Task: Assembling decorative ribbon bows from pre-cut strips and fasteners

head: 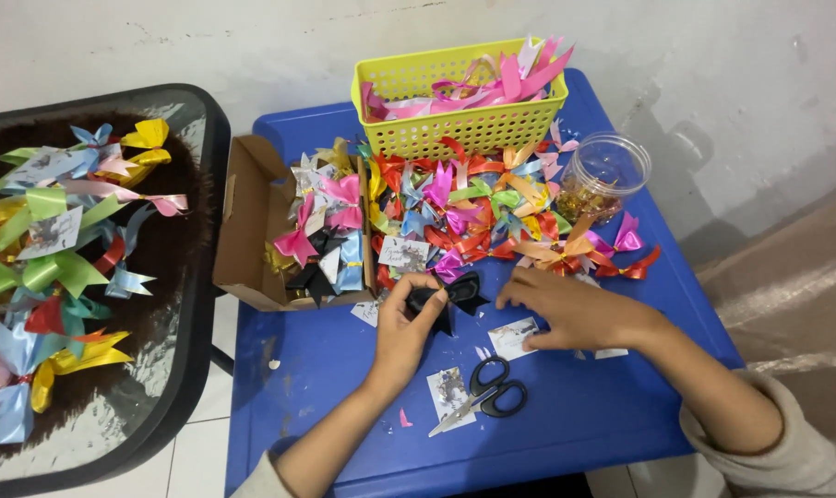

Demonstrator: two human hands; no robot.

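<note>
Your left hand (401, 323) was closed around a black ribbon bow (455, 293), its grip pinched on the bow's left loop, while your right hand (566, 309) lay flat just to the right of the bow, fingers spread loosely on the blue worktop (326, 360) and holding nothing that I could make out; its fingertips rested near a small printed card (513, 337). Just below both hands, black-handled scissors (487, 395) lay shut on another small card (448, 387), untouched. Directly beyond your grip sat a heap of finished ribbon bows (473, 207) in red, orange, pink, blue and green, and to the left of that an open cardboard box (252, 231) held more bows, some with cards attached. Farther away stood a yellow plastic basket (455, 124) of loose pink ribbon and, well to the right, a clear jar (603, 175) of small gold pieces. Far to the left of your left hand, a dark tray-topped table (183, 304) carried many larger bows with cards. Judging by these piles, much of the work looked done already: plenty of bows were tied and a good share carded. The black bow in your grip seemed mid-way, not yet joined to a card, and the loose ribbon in the basket suggested more bows were left to make.
</note>
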